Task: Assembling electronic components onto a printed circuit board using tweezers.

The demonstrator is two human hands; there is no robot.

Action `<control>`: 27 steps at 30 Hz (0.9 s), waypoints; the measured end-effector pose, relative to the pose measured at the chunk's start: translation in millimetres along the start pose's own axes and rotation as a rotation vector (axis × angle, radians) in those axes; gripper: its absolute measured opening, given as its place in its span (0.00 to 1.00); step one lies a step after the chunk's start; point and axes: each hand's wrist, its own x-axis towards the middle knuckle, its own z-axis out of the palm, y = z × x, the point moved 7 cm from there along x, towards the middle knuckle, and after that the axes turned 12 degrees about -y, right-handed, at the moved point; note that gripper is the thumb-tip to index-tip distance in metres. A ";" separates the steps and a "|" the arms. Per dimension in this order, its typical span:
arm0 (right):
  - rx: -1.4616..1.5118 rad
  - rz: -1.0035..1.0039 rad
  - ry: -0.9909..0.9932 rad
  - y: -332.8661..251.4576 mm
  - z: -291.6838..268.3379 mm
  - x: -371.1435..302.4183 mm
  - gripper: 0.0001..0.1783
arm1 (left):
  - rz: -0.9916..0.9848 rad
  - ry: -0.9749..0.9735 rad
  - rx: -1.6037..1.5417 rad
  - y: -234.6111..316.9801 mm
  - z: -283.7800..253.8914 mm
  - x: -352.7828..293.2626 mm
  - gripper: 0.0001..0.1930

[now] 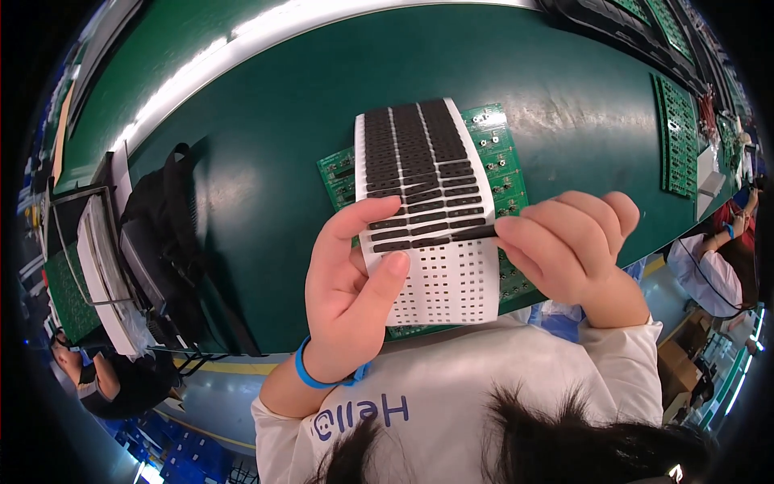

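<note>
My left hand grips the left edge of a white backing sheet, thumb on top. Rows of small black adhesive strips cover the sheet's upper part; its lower part is bare white with small rectangular holes. On the right, my right hand pinches the end of one black strip at the lowest row. That strip's other end still meets the sheet. Beneath the sheet, a green circuit board lies on the table, mostly covered.
A black bag and a rack of white boards stand at the left of the green table. Stacked green circuit boards and a black tray lie at the right. Other people sit at both far sides.
</note>
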 end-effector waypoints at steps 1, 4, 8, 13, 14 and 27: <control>-0.012 -0.002 0.078 -1.7 -2.3 -1.0 0.14 | -0.033 0.050 0.060 -2.5 -4.5 -2.8 0.18; 0.070 -0.020 0.114 1.5 -11.1 -0.8 0.15 | 0.039 0.153 0.288 5.9 -11.4 -6.5 0.12; 0.309 0.169 -0.238 37.8 7.8 7.8 0.13 | 0.221 0.238 1.012 33.3 -11.8 -12.7 0.12; 0.297 0.253 -0.377 47.2 27.8 -7.7 0.13 | 0.239 0.166 1.265 23.2 -18.7 -9.9 0.25; 0.328 0.244 -0.400 44.4 30.1 -8.6 0.13 | 0.233 0.159 1.283 19.2 -20.9 -9.5 0.31; 0.278 0.154 -0.422 29.7 26.8 -11.0 0.17 | 0.072 0.094 1.559 15.1 -7.9 -4.5 0.40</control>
